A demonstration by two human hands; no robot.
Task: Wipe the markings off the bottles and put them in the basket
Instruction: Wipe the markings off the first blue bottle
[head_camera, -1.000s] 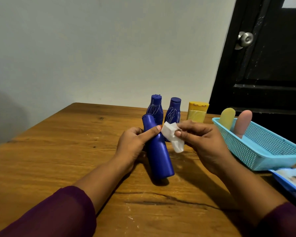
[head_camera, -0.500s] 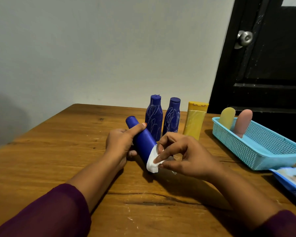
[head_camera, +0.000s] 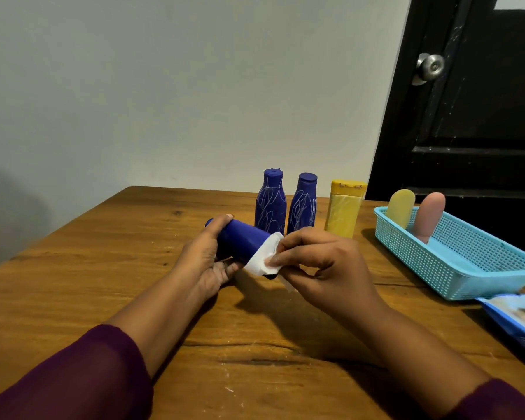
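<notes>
Bounded at the back by the far edge of the wooden table (head_camera: pixel 103 268), just behind a row of three upright bottles at centre frame. Bounded at left by a slanting edge running toward the left border. Open wood across the left and lower centre of the frame, around and between the forearms. Closed off at right by the light-blue basket (head_camera: pixel 437 268), with a blue wipe pack (head_camera: pixel 522 322) just below it at the right border. At mid-frame, lying nearly level with cap toward the left: the plain blue bottle (head_camera: pixel 243 242), gripped by the left hand (head_camera: pixel 208 262), thumb over the top near the cap, fingers curled beneath. Covered at its base end by a white wipe (head_camera: pixel 265 259), pinched against it by fingertips of the right hand (head_camera: pixel 322 262). Contact with the wood: not determinable. Directly behind: left scribbled bottle (head_camera: pixel 270 204), right scribbled bottle (head_camera: pixel 303 204), then yellow-capped bottle (head_camera: pixel 344 210), all apart from both hands. Leaning inside the basket's far end: pale yellow bottle (head_camera: pixel 400 207) and pink bottle (head_camera: pixel 429 216).
</notes>
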